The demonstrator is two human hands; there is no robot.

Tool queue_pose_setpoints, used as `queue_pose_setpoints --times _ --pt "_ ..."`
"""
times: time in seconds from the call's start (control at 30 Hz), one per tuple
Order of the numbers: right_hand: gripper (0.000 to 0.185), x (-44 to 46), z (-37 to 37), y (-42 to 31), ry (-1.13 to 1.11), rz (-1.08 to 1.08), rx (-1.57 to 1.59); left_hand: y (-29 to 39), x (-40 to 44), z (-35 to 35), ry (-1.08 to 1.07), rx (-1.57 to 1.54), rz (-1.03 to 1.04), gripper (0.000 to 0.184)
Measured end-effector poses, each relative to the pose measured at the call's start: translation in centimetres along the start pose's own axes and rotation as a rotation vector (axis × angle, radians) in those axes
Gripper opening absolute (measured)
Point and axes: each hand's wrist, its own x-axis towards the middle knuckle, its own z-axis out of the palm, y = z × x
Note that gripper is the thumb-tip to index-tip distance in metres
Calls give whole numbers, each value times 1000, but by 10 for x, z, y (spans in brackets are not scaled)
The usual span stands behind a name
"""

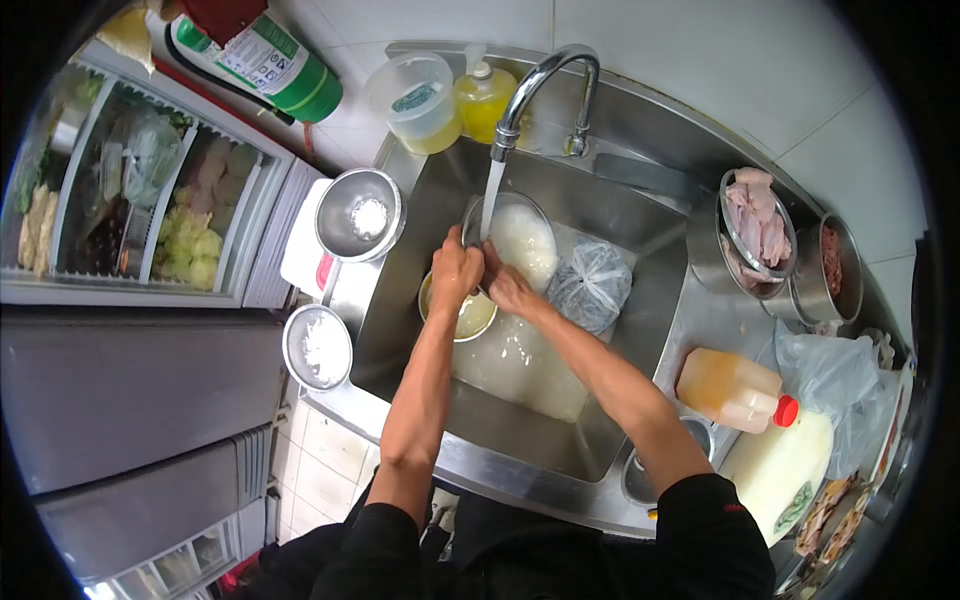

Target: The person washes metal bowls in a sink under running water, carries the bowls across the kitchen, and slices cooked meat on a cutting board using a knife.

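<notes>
Water runs from the faucet into a round metal bowl of cloudy, foamy water in the sink. My left hand is closed at the bowl's near left edge, just below the stream. Right beside it, my right hand is closed too, fingers bent inward. Something dark shows between the hands, but its kind is hidden. Beneath my hands sits a smaller yellowish bowl with liquid in it. A knotted clear plastic bag with dark contents lies right of the metal bowl.
Two metal bowls with white contents stand on the left ledge. Behind are a plastic tub and a yellow soap bottle. Raw meat in metal pots, a red-capped jug and a cutting board are at right.
</notes>
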Motion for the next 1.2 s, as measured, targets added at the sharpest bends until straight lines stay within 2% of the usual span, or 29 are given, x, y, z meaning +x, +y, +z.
queue_pose_setpoints --times 0.03,0.1,0.17,0.2,0.27,0.37,0.4,0.43,0.47,0.5,0.53,0.6,0.7,0.73,0.8,0.83,0.87,0.93,0.97,1.0,1.07,1.13,1.17,1.2 --pt "89 -11 2 6 -4 -119 26 -4 4 4 0 18 16 61" --pt "83 -18 3 7 -54 -233 -197 -8 11 -9 -17 46 11 60" --pt "78 -49 -31 1 -153 -172 -735 11 1 -16 -79 13 -55 58" --pt "74 -51 -34 5 -139 -118 -713 12 2 -14 -138 -81 -199 57" --pt "66 -43 -43 11 -115 -21 -692 12 18 -4 -148 60 -161 57" --pt "53 -47 -28 4 249 -317 -215 38 37 -10 -79 176 -210 58" --pt "42 -48 -23 -15 404 -334 -23 47 34 -12 -100 105 -191 56" --pt "42 -44 -32 -29 392 -283 172 54 32 -9 -113 32 -163 54" --pt "42 -36 -44 -36 383 -225 362 54 31 14 -57 -145 -16 52" --pt "39 -29 -51 -37 440 -314 451 49 27 30 -2 -312 132 49" --pt "36 -25 -56 -43 509 -408 537 50 26 23 -11 -350 189 47" --pt "33 -40 -62 -62 480 -329 730 56 30 14 -53 -431 309 43" --pt "29 -51 -81 -92 489 -301 939 20 65 13 -297 -940 -25 46" --pt "28 -48 -82 -99 514 -324 985 -4 79 33 -443 -1317 -151 48" --pt "26 -34 -76 -106 534 -404 1062 0 47 43 -367 -1637 -190 51" --pt "24 -27 -67 -101 580 -406 886 1 25 49 -323 -1789 -212 52" --pt "23 -21 -60 -94 624 -405 704 3 12 59 -255 -1813 -196 71" --pt "19 -23 -42 -91 642 -395 351 22 -19 52 -111 -1565 -246 85" --pt "16 -14 -31 -65 619 -511 233 30 -25 49 -44 -1442 -269 93" --pt "17 -24 -30 -52 471 -293 -36 11 -12 54 -57 -1148 -180 110" --pt "22 -36 -27 -43 238 -228 -404 -5 5 40 -21 -759 -184 86" --pt "30 -50 -34 -51 57 -366 -538 -9 -3 -4 -253 -796 -363 75" --pt "35 -54 -37 -54 -35 -432 -598 -24 0 -4 -192 -803 -316 68" --pt "48 -53 -46 -52 -134 -381 -702 -39 -1 0 -132 -810 -278 62"
